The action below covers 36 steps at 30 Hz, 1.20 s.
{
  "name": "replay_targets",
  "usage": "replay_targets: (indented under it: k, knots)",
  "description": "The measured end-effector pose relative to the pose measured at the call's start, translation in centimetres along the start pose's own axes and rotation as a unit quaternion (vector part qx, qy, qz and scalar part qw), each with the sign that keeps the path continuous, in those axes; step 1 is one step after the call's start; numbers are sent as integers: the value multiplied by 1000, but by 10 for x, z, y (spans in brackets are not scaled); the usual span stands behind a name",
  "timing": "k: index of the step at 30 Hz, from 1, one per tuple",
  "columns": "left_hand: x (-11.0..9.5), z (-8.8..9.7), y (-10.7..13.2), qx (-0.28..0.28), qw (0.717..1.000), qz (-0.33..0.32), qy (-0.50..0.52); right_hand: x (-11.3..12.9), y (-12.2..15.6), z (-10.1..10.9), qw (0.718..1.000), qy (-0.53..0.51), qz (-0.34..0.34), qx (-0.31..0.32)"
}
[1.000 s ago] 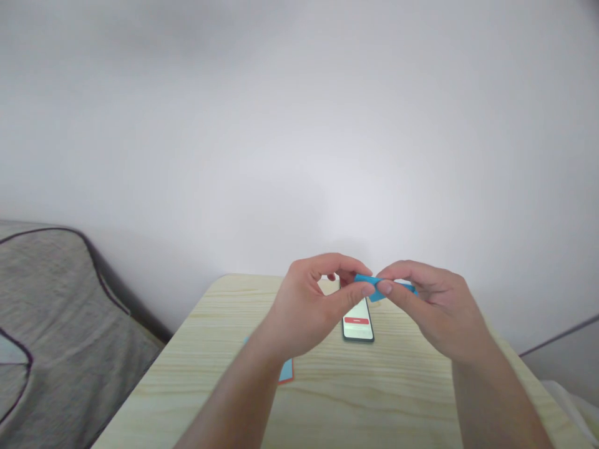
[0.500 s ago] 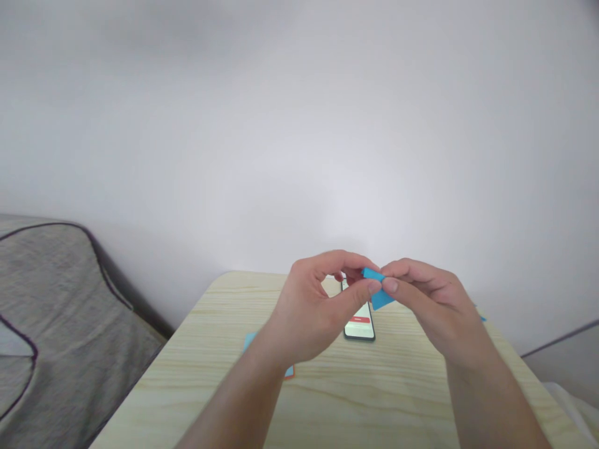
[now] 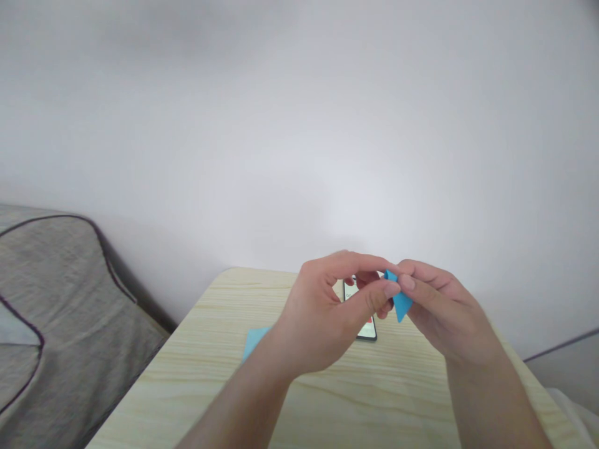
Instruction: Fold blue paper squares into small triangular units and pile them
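A small folded piece of blue paper (image 3: 400,300) is pinched between both my hands above a light wooden table (image 3: 210,374). My left hand (image 3: 327,318) grips its left side with thumb and forefinger closed. From the right, my right hand (image 3: 444,312) holds the paper with thumb and fingers pressed together. The paper now hangs as a narrow point downward. A phone (image 3: 362,312) with a lit screen lies flat on the table just below and behind my hands, mostly hidden by them.
Another blue sheet (image 3: 255,342) lies on the table under my left wrist. A grey cushioned seat or bed (image 3: 51,312) stands to the left. A plain white wall rises behind the table. The table's right edge runs close to my right forearm.
Both hands have shifted slightly right. The blue paper was turned and folded from a flat horizontal strip into a narrower piece pointing down.
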<state>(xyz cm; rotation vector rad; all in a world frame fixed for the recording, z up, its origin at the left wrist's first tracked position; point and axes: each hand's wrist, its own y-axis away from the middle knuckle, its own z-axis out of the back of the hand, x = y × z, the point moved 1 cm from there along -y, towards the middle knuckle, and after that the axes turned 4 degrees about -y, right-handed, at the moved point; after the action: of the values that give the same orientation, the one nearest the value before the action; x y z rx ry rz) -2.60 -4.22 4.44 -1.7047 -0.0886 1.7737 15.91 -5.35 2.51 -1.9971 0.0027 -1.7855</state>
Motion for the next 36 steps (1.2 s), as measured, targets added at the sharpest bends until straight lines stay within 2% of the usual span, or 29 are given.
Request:
replay_targets:
  k: [10, 17, 28, 36]
  knots:
    - [0, 2, 2, -16, 999, -26, -32, -3, 6, 1, 995, 73, 36, -52]
    - [0, 1, 2, -27, 999, -24, -26, 6, 9, -6, 992, 96, 26, -83]
    - [3, -2, 2, -63, 998, -18, -4, 19, 14, -18, 967, 215, 65, -120]
    - [13, -4, 1, -89, 995, -4, 54, 22, 14, -25, 933, 311, 115, -139]
